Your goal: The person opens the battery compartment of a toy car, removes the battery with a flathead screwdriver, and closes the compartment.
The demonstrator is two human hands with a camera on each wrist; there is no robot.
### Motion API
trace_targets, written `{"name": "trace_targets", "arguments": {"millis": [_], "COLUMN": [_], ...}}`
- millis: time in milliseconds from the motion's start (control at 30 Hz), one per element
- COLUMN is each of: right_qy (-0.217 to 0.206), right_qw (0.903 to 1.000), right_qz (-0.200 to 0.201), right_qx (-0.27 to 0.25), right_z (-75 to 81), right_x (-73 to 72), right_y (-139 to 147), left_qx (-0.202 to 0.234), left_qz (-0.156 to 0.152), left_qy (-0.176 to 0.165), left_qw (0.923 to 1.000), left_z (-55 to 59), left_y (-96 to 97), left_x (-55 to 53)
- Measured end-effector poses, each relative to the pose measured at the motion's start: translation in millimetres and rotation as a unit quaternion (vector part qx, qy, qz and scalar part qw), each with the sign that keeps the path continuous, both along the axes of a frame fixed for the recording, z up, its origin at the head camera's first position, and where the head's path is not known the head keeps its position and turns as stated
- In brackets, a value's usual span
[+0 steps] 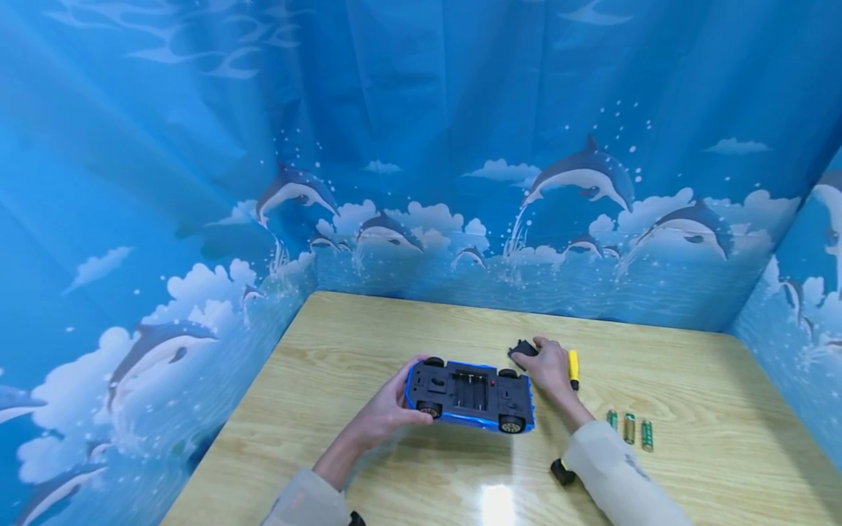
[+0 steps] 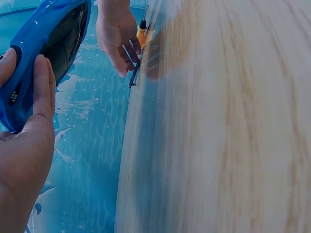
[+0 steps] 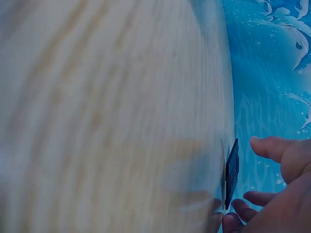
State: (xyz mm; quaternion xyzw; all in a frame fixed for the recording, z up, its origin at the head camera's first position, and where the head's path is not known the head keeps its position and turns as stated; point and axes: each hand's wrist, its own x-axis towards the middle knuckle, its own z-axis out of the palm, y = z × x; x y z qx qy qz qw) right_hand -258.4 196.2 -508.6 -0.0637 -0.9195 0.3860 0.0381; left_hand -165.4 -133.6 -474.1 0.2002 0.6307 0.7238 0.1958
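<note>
My left hand [image 1: 389, 410] grips one end of a blue toy car [image 1: 531, 402], held upside down above the table. In the left wrist view the fingers [image 2: 43, 82] lie along its side and dark window. The car's black underside faces up, with its battery compartment [image 1: 470, 391] uncovered and no batteries seen inside. My right hand [image 1: 551, 367] is at a black battery cover [image 1: 522, 351] on the table. In the right wrist view the thumb stands apart from the cover [image 3: 233, 174], while the fingertips are by its lower edge; contact cannot be told.
A yellow-handled screwdriver [image 1: 574, 365] lies just right of my right hand. Three green batteries [image 1: 629, 429] lie in a row beside the right sleeve. The wooden table [image 1: 368, 321] meets a blue dolphin-print curtain [image 1: 421, 270] at the back and sides.
</note>
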Motion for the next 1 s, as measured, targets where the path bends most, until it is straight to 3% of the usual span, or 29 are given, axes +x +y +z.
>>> {"name": "trace_targets", "arguments": {"millis": [200,1000], "right_qy": [-0.004,-0.021], "right_qw": [0.9995,0.9969], "right_qz": [-0.006,-0.005], "right_qx": [0.032,0.075], "right_z": [-0.6,-2.1], "right_x": [-0.8,-0.7], "right_y": [-1.4,-6.4], "left_qx": [0.000,0.003], "left_qz": [0.000,0.000], "left_qy": [0.003,-0.005], "left_qw": [1.0000,1.0000], "left_z": [-0.8,-2.3], "left_y": [-0.1,-0.4], "left_x": [0.2,1.9]}}
